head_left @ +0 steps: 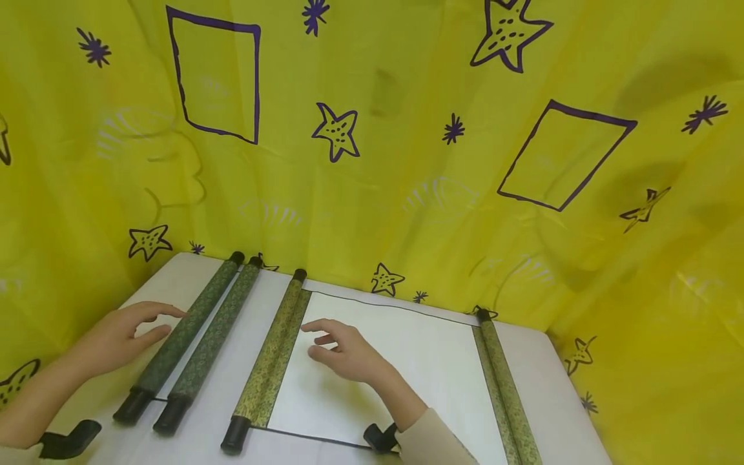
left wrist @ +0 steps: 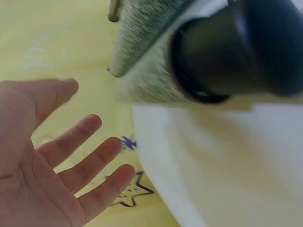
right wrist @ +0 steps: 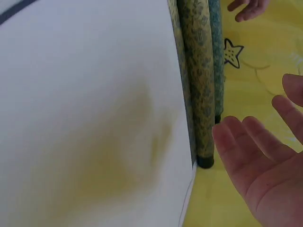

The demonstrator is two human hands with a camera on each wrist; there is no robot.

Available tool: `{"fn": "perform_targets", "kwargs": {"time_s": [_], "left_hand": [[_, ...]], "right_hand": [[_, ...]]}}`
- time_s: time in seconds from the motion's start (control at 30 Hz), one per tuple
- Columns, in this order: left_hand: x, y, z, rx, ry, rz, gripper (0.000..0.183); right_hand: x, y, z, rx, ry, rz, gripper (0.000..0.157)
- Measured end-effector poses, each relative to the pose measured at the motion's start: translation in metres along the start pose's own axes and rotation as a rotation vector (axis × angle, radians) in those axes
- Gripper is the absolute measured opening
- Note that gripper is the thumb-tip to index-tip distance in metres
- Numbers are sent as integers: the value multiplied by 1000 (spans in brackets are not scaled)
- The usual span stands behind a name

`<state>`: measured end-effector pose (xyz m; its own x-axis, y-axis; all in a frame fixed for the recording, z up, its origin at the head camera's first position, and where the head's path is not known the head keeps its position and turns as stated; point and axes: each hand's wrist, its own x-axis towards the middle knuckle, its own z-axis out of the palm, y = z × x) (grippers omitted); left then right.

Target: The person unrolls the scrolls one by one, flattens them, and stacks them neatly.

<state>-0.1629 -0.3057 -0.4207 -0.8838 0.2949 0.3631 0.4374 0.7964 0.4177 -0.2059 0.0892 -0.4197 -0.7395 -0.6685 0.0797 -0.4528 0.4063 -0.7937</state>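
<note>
Beige-sleeved right hand (head_left: 345, 354): loosely open, thumb apart from the fingers, holding nothing; over the white rectangular sheet (head_left: 407, 352), lower centre of the head frame.
Left hand (head_left: 124, 332): relaxed and spread, holding nothing; beside the green rolls, lower left, its visible fingers clear of them in the left wrist view.
Green patterned rolls (head_left: 187, 330): two, side by side, lower left.
Olive-gold patterned rollers (head_left: 267, 355): two, one along each side of the single sheet.
Black cylindrical end caps (head_left: 236, 434): seven in the head frame; the right roller's near end is cut off.
Yellow curtain (head_left: 383, 213): one, behind, with two purple four-sided outlines (head_left: 258, 84).
Left wrist view: the left palm, hidden from the head camera; one cap large at upper right.
Right wrist view: the right palm, lower right; the left hand cropped at the top edge.
</note>
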Motion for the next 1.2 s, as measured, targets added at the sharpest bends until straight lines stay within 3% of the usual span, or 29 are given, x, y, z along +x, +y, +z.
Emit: {"fn": "perform_targets", "kwargs": {"time_s": [0.2,0.43,0.63,0.77,0.9,1.07,1.2], "left_hand": [[-4,-19,3,-30,-57,-29,27],[-4,-28,7,-190,-256,-79,41],[-4,-29,13,-293,-313,-57,48],[-1,-26,19,-436,-386,-119,48],[4,-21,22,-530,-463,-238,54],[13,-10,22,-694,-549,-367,58],[16,-3,20,-784,-563,-400,57]], "right_hand": [[30,-13,35,259,-10,30,37],[58,-29,73,591,-15,131,38],[76,-45,102,710,22,222,45],[83,-52,117,828,-2,303,47],[86,-59,126,915,22,340,48],[88,-65,121,929,42,344,54],[86,-70,108,900,67,347,52]]}}
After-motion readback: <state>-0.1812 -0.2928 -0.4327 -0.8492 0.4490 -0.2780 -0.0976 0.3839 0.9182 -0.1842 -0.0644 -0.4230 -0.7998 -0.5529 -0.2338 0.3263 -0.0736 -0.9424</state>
